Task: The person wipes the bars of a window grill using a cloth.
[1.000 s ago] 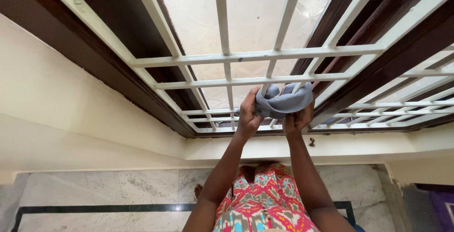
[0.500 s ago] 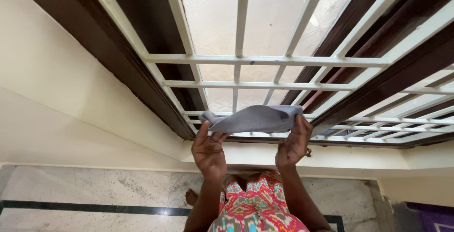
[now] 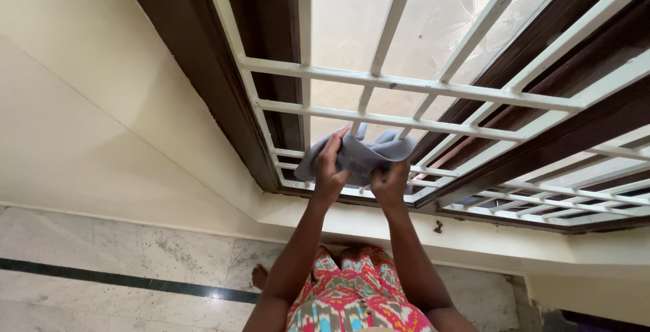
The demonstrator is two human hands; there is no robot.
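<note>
Half a second before, the grey cloth (image 3: 359,156) had been stretched flat between hands set well apart; now it was bunched, the left hand (image 3: 330,173) and right hand (image 3: 390,184) close together, both clenched on it. Its long axis ran nine to three o'clock against the white window grille (image 3: 406,85). Brown frame (image 3: 223,95) stood at nine, marble floor (image 3: 135,264) at seven.

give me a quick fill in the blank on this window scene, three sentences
1. Both hands grip a bunched ____ cloth.
2. The left hand and right hand hold it against the white window ____.
3. The floor below is pale ____ with a dark stripe.

Missing words: grey; grille; marble
</note>
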